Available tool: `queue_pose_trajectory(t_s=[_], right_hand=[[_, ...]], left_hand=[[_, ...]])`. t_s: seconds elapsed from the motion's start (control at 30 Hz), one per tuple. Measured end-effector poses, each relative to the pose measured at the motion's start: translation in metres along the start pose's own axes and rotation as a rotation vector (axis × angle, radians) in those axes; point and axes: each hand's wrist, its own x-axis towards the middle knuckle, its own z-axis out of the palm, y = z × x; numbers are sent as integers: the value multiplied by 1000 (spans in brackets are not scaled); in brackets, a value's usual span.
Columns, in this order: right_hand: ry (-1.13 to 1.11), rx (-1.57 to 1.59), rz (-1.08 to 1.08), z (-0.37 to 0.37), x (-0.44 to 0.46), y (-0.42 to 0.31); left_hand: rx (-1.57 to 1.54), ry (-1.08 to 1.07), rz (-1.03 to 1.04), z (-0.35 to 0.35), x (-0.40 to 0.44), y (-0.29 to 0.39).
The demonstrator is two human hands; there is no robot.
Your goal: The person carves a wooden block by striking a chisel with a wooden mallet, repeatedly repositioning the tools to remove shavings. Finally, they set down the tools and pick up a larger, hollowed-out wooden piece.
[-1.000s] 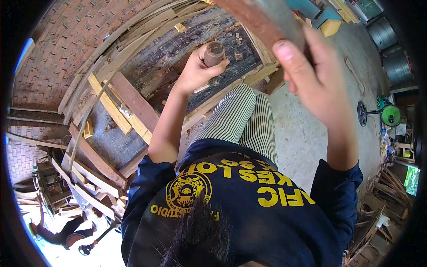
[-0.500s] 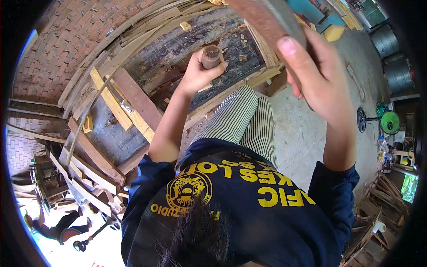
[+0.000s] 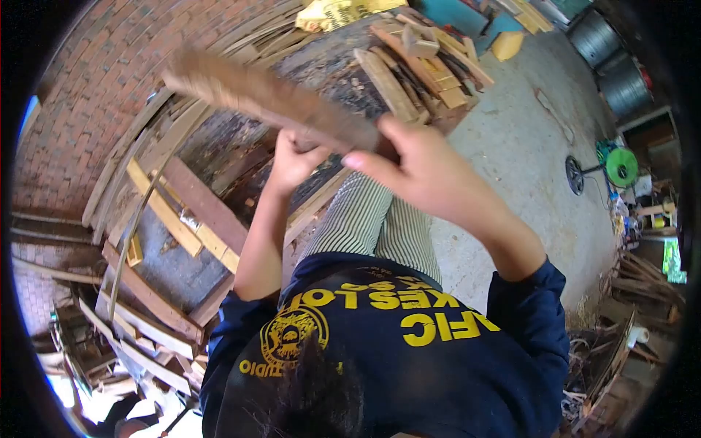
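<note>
A thick brown wooden bar (image 3: 270, 102), blurred by motion, slants from the upper left to my right hand (image 3: 409, 164), whose fingers are closed round its near end. My left hand (image 3: 292, 164) is closed just below the bar, over the dark worktop (image 3: 219, 139). What it holds is mostly hidden behind the bar now; the earlier frames show a round wooden handle upright in that fist. Whether the bar touches the handle, I cannot tell.
Wood offcuts (image 3: 416, 66) lie heaped at the worktop's far end, near a yellow sack (image 3: 343, 13). Planks (image 3: 201, 197) frame the left side. Metal drums (image 3: 621, 84) and a green-centred wheel (image 3: 621, 167) stand right. Part of another person (image 3: 124, 416) shows at the lower left.
My right hand has swung the bar down and left, across my left hand. The view has shifted, bringing the heap of offcuts and the yellow sack into sight.
</note>
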Motion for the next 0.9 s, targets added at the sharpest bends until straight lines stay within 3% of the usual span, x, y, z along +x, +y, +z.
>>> queue_pose_trajectory(t_s=[0.33, 0.5, 0.57, 0.6, 0.7, 0.9], right_hand=[[31, 120, 26, 7, -14, 7], [75, 208, 60, 10, -15, 21], [75, 201, 92, 24, -12, 41], [46, 202, 136, 33, -10, 53], [-35, 116, 215, 64, -1, 92], [-211, -42, 312, 97, 2, 119]], left_hand=[[-102, 11, 89, 1, -9, 1], [203, -16, 257, 5, -19, 3], [171, -46, 351, 8, -31, -3], [346, -6, 362, 11, -38, 0], [414, -145, 609, 17, -46, -9], [563, -405, 806, 37, -69, -24]])
